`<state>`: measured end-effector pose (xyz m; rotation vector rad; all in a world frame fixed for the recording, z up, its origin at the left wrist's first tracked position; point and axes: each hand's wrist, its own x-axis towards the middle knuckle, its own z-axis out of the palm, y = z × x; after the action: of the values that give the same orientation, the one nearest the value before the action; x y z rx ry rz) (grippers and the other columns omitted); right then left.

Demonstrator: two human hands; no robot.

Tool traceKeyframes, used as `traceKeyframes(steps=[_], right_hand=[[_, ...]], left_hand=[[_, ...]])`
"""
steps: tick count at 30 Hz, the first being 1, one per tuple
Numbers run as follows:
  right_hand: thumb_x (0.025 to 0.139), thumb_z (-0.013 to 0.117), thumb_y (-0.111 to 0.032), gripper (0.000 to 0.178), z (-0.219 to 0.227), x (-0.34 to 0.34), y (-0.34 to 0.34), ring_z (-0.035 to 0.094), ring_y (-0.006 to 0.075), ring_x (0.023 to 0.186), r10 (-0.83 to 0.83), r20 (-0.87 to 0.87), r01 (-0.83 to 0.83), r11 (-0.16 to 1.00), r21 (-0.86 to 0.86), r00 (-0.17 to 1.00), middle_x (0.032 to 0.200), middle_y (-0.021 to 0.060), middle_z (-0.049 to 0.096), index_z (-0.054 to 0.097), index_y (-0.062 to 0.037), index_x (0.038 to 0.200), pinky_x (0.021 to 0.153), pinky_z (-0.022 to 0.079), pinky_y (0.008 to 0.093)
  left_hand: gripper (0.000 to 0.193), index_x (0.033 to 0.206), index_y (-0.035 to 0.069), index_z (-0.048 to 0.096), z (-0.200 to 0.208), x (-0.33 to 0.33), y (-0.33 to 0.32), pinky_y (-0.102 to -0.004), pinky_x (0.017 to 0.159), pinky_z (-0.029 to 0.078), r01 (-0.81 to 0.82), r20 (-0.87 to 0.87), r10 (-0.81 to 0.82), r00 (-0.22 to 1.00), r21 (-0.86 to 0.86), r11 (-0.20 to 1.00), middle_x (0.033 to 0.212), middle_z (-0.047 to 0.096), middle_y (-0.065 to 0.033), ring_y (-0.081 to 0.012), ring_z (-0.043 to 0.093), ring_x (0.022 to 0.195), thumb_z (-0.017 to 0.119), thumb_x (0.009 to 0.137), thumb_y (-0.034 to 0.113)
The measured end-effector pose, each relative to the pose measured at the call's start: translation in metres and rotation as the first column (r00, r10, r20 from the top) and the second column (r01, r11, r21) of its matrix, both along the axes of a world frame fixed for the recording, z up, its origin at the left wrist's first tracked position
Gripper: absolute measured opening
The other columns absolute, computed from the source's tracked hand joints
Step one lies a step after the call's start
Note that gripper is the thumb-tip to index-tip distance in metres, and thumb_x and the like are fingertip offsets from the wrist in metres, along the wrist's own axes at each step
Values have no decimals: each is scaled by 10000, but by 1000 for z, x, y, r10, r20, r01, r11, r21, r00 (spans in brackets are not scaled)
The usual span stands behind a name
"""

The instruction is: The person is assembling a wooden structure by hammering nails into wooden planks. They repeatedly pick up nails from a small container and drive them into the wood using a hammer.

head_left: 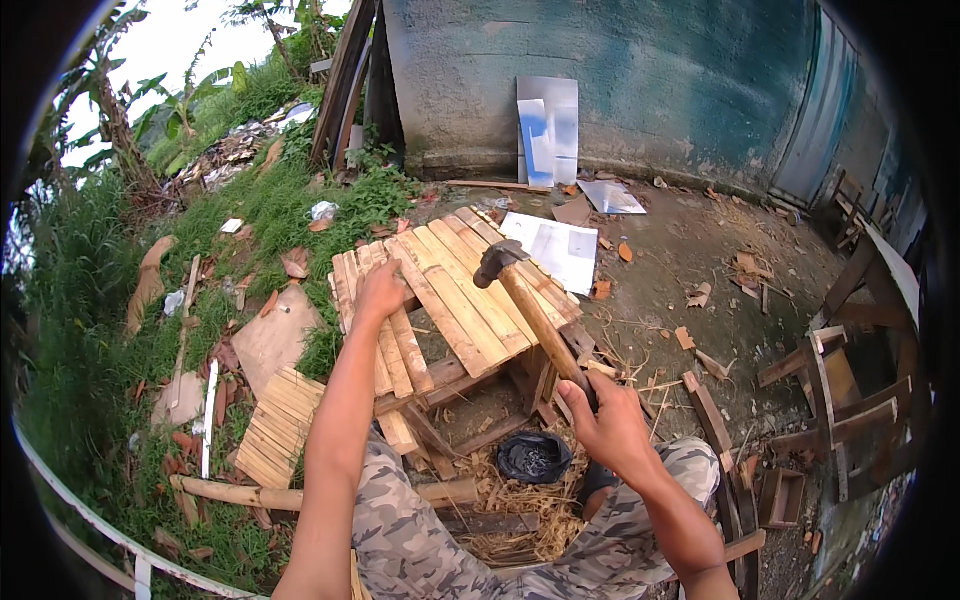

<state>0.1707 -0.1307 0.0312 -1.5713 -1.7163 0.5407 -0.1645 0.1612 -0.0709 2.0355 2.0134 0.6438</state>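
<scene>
My right hand (pixel 612 418) is wrapped round the lower end of a claw hammer's wooden handle (pixel 537 315). The dark hammer head (pixel 496 262) is raised over a slatted wooden top (pixel 470 325) in front of me. Pale bamboo or wood strips lie side by side on this top, some with uneven ends. At its far left my left hand (pixel 378 292) rests on the strips, fingers bent and drawn together. Whatever its fingertips pinch is hidden or too small to name. Beneath the top, part of a rough wooden frame (pixel 450 385) shows.
A black plastic bag (pixel 535 457) sits open among shavings between my knees. More bundled strips (pixel 280 425) lie on the left, beside a bamboo pole (pixel 235 493). Wooden frames (pixel 840 400) stand at right. Metal sheets (pixel 565 120) lean against the blue-green wall (pixel 680 90).
</scene>
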Motion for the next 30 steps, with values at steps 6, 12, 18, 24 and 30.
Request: traceKeyframes(steps=[6, 12, 18, 24, 30], right_hand=[[995, 646, -279, 332, -22, -6, 3, 616, 476, 613, 115, 151, -116, 993, -3, 982, 639, 270, 601, 580, 33, 906, 546, 456, 508], [999, 631, -269, 332, 3, -11, 16, 608, 463, 612, 32, 93, -26, 998, -64, 995, 652, 272, 602, 619, 49, 904, 573, 458, 490], [1002, 619, -310, 381, 10, -54, 90, 598, 449, 629, 38, 64, -42, 998, 52, 997, 711, 285, 619, 660, 63, 935, 610, 449, 487], [1006, 565, -345, 475, -18, -102, 158, 659, 536, 786, 141, 220, -129, 989, -68, 965, 796, 357, 661, 678, 106, 912, 765, 537, 557], [993, 571, -334, 489, -19, -103, 161, 672, 527, 837, 207, 323, -147, 969, -201, 923, 827, 368, 665, 699, 125, 884, 801, 538, 556]], left_hand=[[462, 1386, 126, 602, 2, 0, -1, -537, 1197, 258, 7, -17, -6, 1000, 15, 1000, 1428, 586, -166, -318, 423, 1441, 456, 954, 197], [429, 1340, 135, 644, 0, 1, -2, -529, 1183, 277, -15, 15, 14, 1000, 28, 1000, 1376, 621, -176, -322, 467, 1404, 464, 957, 202], [387, 1224, 91, 711, -1, 1, -4, -467, 1022, 480, -17, 15, 14, 1000, 189, 982, 1221, 678, -237, -418, 638, 1130, 528, 886, 132], [395, 1222, 73, 713, -3, 0, -1, -473, 1021, 478, -54, 82, 38, 996, 205, 977, 1193, 696, -218, -382, 646, 1136, 533, 872, 104], [380, 1198, 52, 716, -3, 0, -2, -475, 984, 505, -69, 80, 51, 996, 243, 968, 1147, 708, -228, -385, 666, 1095, 542, 863, 95]])
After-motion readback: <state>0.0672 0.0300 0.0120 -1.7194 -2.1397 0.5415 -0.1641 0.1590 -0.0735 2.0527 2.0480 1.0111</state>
